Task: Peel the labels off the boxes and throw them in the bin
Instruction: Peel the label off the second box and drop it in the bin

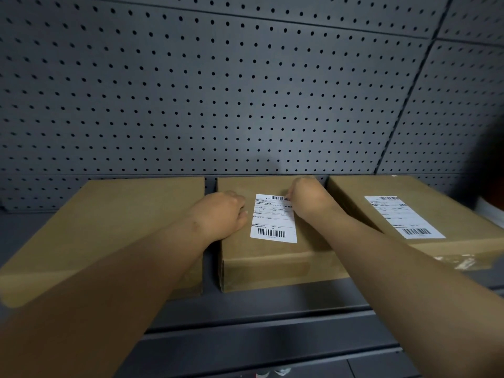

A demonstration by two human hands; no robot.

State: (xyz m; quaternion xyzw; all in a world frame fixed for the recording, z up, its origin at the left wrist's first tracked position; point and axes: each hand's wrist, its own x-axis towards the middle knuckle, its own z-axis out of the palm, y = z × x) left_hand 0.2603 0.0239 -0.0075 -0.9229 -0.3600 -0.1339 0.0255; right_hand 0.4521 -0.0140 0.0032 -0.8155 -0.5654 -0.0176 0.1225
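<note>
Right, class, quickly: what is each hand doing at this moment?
Left hand: curled, pressing on the middle box, holding nothing.
Right hand: fingers pinched at the label's top right corner.

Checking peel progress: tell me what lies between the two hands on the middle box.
In the head view, the white shipping label lies between the left hand and right hand, stuck on the middle box.

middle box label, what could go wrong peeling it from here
The right hand picks at the label top corner; the paper may tear and leave scraps on the middle box. The left hand steadies only the box's left edge, so a hard pull might shift it toward the right box.
</note>
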